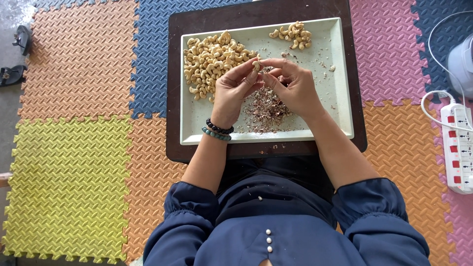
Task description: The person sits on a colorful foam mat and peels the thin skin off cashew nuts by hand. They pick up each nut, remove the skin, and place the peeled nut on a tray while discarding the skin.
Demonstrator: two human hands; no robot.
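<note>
A pale rectangular tray [340, 98] rests on a dark brown board [357, 118] in front of me. A large pile of cashew nuts [209, 59] lies at its far left, a smaller pile of cashews [293, 35] at the far right, and a heap of brown skin flakes [268, 111] in the middle. My left hand [234, 93], with two bead bracelets at the wrist, and my right hand [293, 86] meet above the flakes. Both pinch a single cashew [256, 65] between their fingertips.
Coloured foam floor mats [74, 148] in orange, yellow, blue and pink surround the board. A white power strip [458, 148] with cables lies at the right, beside a white appliance [463, 61]. Two dark objects [15, 54] sit on the bare floor at the far left.
</note>
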